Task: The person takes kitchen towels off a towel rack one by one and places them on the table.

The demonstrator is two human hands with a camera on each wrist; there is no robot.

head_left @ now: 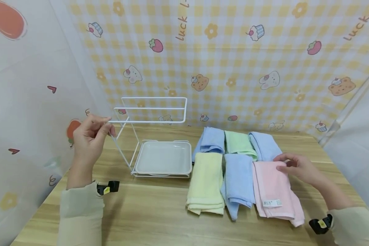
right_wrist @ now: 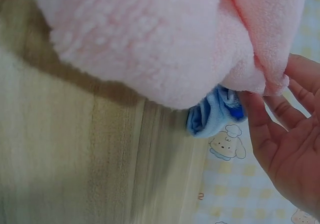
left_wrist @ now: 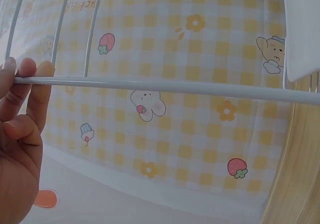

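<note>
A white wire rack (head_left: 153, 122) stands on the left of the table, and my left hand (head_left: 90, 138) pinches its upper front corner between thumb and fingers. In the left wrist view the same hand (left_wrist: 22, 129) is at the end of a white bar (left_wrist: 150, 86). A folded pink towel (head_left: 273, 189) with a white label lies at the front right. My right hand (head_left: 299, 169) pinches its far edge. The right wrist view shows thumb and fingers of that hand (right_wrist: 287, 139) at the corner of the pink towel (right_wrist: 150, 39).
On the rack's base sits a white tray (head_left: 164, 159). Beside the pink towel lie folded towels: blue (head_left: 239, 177), yellow (head_left: 206, 181), green (head_left: 239, 141), and further blue ones (head_left: 213, 139) (head_left: 264, 146) behind. A checked curtain (head_left: 221, 61) closes off the table's back.
</note>
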